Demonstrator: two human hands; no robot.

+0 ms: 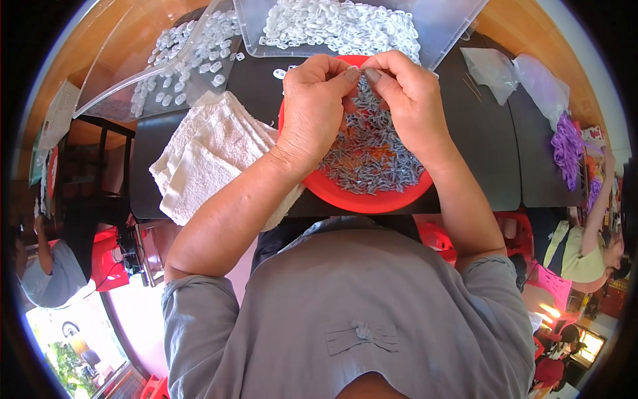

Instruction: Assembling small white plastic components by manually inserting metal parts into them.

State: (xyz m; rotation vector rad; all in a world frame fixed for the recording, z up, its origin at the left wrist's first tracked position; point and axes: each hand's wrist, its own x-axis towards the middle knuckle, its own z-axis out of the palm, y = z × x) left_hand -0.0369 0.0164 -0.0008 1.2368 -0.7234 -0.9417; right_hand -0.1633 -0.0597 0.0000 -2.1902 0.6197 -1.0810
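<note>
My left hand (314,100) and my right hand (411,103) meet over the far part of a red bowl (375,204). The left thumb and forefinger pinch a small white plastic piece, mostly covered by the fingertips. Against it, my right thumb and forefinger are pressed together; what they hold is too small to make out. Many small, thin grey pieces (372,163) lie heaped in the bowl below. A few loose white plastic pieces (279,73) with holes lie on the dark table beside my left hand.
Beyond the bowl, a clear bin (249,26) holds a heap of white pieces (339,26). Another clear container (100,93) at left holds more. A folded cream towel (206,156) lies by my left forearm. Plastic bags (490,73) and purple strands (566,149) are at right. People are at both sides.
</note>
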